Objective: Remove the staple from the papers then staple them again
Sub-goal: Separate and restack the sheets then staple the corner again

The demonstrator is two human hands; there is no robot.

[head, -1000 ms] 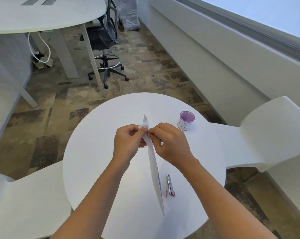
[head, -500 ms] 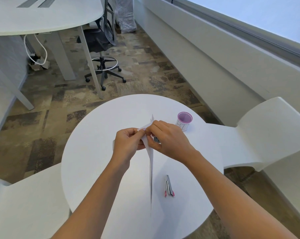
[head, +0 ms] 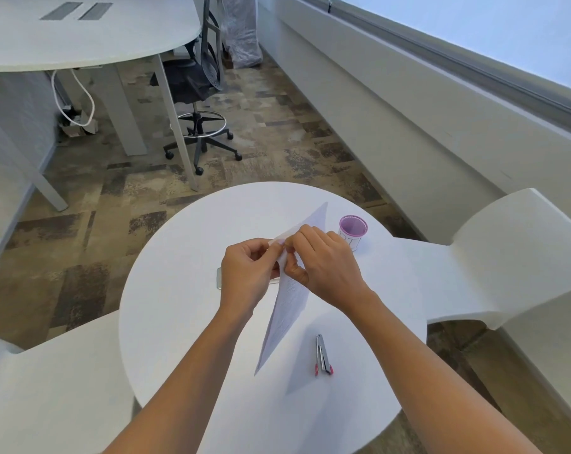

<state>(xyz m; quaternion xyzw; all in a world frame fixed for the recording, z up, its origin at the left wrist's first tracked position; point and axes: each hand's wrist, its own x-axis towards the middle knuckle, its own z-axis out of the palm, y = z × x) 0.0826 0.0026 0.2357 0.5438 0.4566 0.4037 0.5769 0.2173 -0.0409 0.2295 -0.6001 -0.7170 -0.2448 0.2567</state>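
Papers (head: 290, 311) between left hand (head: 245, 280), right hand (head: 327, 267)

A single head-worn wide-angle camera looks forward and down, close over the left hand (head: 245, 276) and right hand (head: 326, 267) above the round surface (head: 179, 322).

The papers (head: 290, 299) hang over the table (head: 179, 322), pinched at their far end between the left hand (head: 245, 276) and right hand (head: 326, 267). A tool (head: 323, 355) lies nearer, right of the papers. A cup (head: 353, 232) stands behind the right hand.
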